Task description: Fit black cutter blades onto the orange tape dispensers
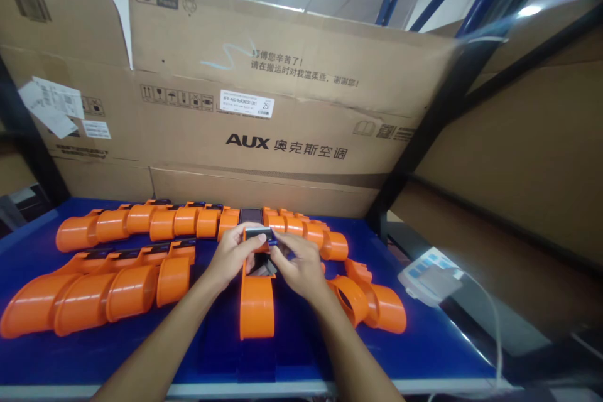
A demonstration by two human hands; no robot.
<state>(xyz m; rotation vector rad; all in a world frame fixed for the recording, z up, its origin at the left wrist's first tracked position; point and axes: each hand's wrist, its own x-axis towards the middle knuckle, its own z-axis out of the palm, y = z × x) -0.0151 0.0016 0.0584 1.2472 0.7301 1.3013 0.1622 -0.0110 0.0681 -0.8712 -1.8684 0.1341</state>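
Note:
An orange plastic holder (257, 308) with a round, cup-like end is held upright over the middle of the blue table, the cup end towards me. My left hand (230, 257) grips the holder's upper frame from the left, its thumb lying across a dark strip (258, 234) at the top. From the right, my right hand (300, 262) closes around the same upper part, its fingertips at a small dark blue piece (272, 239). Inside the frame a dark and grey area shows between the hands. My right hand's fingers are partly hidden.
Several similar orange holders (134, 292) stand in rows on the left, many with dark pieces on top. More orange holders (336, 245) lie on the right of the blue table (301, 352). A white device with a cable (431, 276) is at the right edge; a cardboard wall (188, 138) stands behind.

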